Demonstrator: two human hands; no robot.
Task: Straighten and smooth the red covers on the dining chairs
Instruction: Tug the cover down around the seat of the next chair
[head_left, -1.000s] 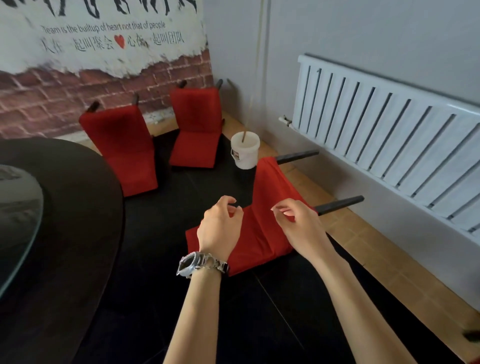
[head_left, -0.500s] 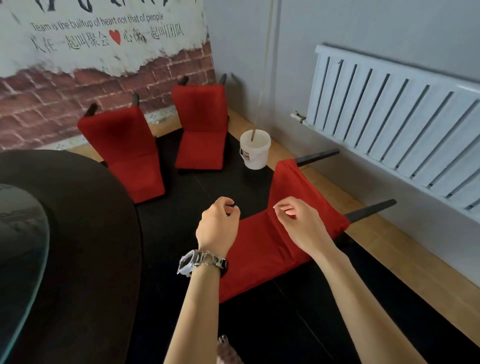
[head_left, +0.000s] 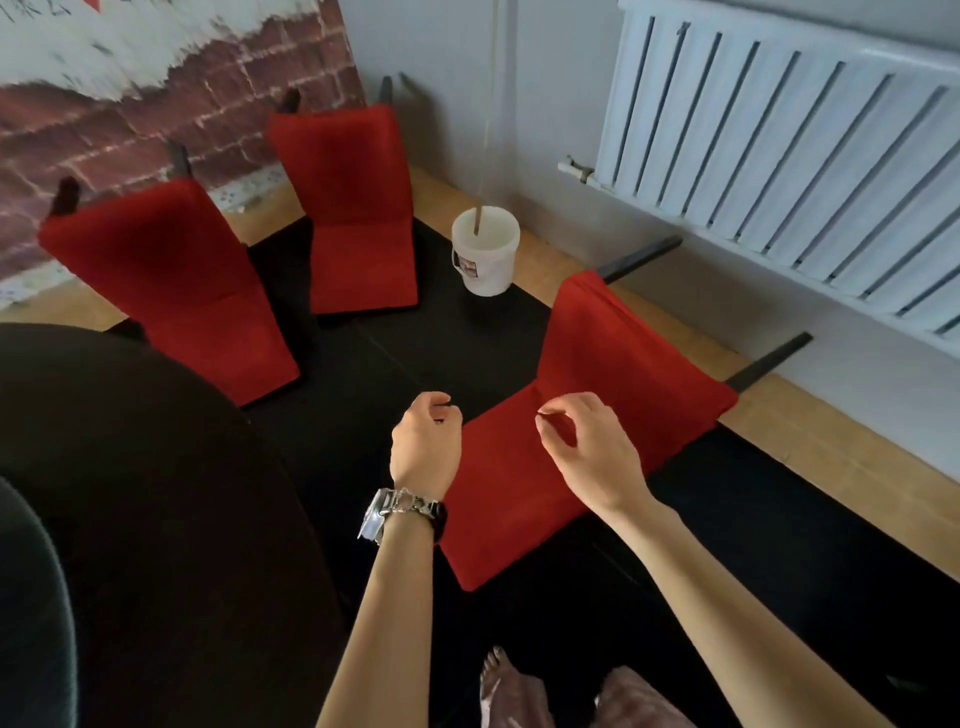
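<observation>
Left hand: the left hand (head_left: 426, 441) hangs at centre frame, back to the camera and fingers curled under, just off the left edge of the nearest seat; whether it grips anything cannot be told.
Right hand: the right hand (head_left: 592, 452) hovers right of centre over the seat, fingers loosely curled, thumb and forefinger apart, holding nothing.
Wrist: a metal wristwatch (head_left: 400, 512) sits on the left wrist.
Red cover: the red cover (head_left: 623, 353) lies over the nearest chair, right of centre, under both hands, with a crease where seat meets back.
Chair posts: two dark posts (head_left: 769, 361) stick out past the cover's far edge, toward the right wall.
Other chairs: a second covered chair (head_left: 171, 291) stands at left, a third covered chair (head_left: 353, 208) at upper centre, both near the wall.
Bucket: a white bucket (head_left: 485, 254) with a stick in it stands on the floor between the third chair and the nearest one.
Radiator: a white radiator (head_left: 779, 156) fills the upper right.
Table: a dark round table (head_left: 130, 519) takes the lower left.
Wall: painted brick wall (head_left: 130, 130) runs across the upper left.
</observation>
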